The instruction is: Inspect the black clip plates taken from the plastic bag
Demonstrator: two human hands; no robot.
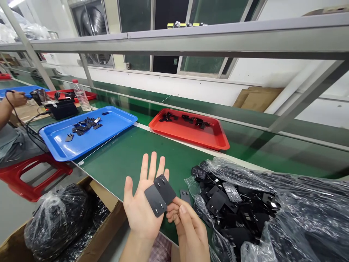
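Observation:
My left hand (pixel 140 207) lies palm up with its fingers stretched out and spread. Across its palm are two flat black plates with rounded corners, side by side and slightly overlapping. The nearer black plate (pixel 155 199) shows two small slotted tabs at its lower edge; the other black plate (pixel 165 189) has similar tabs at its upper end. My right hand (pixel 189 222) pinches the lower right corner of that second plate between thumb and fingers. Beside my right hand, a similar black piece (pixel 185 196) rests on the green table (pixel 120 160).
At right, an open clear plastic bag (pixel 300 214) holds many black parts. A blue tray (pixel 117 120) and a red tray (pixel 188 136) carry small black parts. A bottle (pixel 81 96) stands behind the blue tray. Another person's hand (pixel 17 99) shows at far left, above a red stool (pixel 24 178).

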